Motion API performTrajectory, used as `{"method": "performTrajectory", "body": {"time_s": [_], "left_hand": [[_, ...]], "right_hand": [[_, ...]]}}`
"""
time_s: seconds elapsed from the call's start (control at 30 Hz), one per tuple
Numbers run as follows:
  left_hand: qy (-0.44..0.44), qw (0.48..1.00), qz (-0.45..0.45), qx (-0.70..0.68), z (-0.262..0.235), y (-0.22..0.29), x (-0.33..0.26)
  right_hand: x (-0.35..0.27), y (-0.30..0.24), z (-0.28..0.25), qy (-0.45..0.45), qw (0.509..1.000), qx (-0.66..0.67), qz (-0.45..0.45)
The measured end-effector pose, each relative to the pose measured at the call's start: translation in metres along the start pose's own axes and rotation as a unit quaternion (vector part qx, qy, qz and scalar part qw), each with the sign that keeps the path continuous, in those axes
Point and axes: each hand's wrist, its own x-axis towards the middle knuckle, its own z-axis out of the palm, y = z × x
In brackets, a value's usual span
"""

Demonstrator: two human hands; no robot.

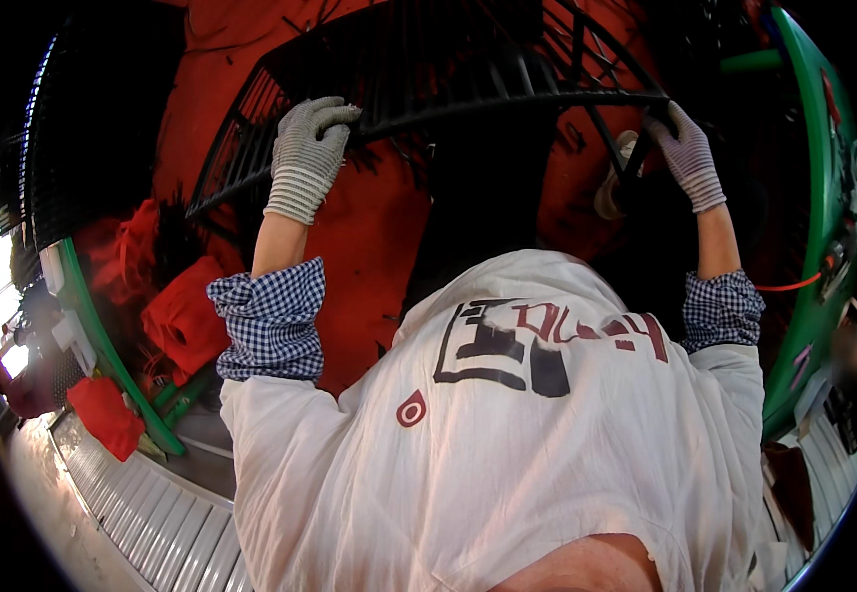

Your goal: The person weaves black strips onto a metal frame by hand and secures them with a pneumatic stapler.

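A large black slatted frame (468, 103) stretches across the upper middle in front of me, its near rail running from side to side. My left hand (308, 163), in a pale knitted glove, is closed at this rail left of the middle, fingers bent over it and thumb on the near side. At the frame's right corner, my right hand (687, 158), gloved alike, is closed around the black bar. Part of its fingers is hidden behind the corner. The far side of the frame merges into dark shadow.
Red sheeting (349, 257) covers the floor, with black scraps on it. Red bags (186, 321) lie at the left beside a green-edged bench (103, 335). A curved green frame (811, 197) with an orange hose (793, 286) stands at the right. Metal rollers (157, 528) run behind me.
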Motion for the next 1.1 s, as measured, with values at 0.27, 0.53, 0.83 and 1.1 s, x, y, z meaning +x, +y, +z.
{"method": "performTrajectory", "body": {"time_s": [0.27,0.53,0.83,1.1], "left_hand": [[0.031,0.998,0.044,0.041,0.000,0.003,-0.005],[0.079,0.973,0.116,0.185,0.005,0.016,-0.012],[0.067,0.959,0.139,0.237,0.010,0.023,-0.013],[0.064,0.943,0.184,0.270,0.008,0.038,-0.012]], "right_hand": [[0.000,0.004,0.000,-0.003,1.000,0.013,-0.003],[0.001,0.003,0.000,-0.011,1.000,0.015,-0.006],[-0.001,0.001,-0.001,-0.013,1.000,0.006,-0.013],[0.001,0.004,0.002,-0.001,0.999,0.021,-0.030]]}}
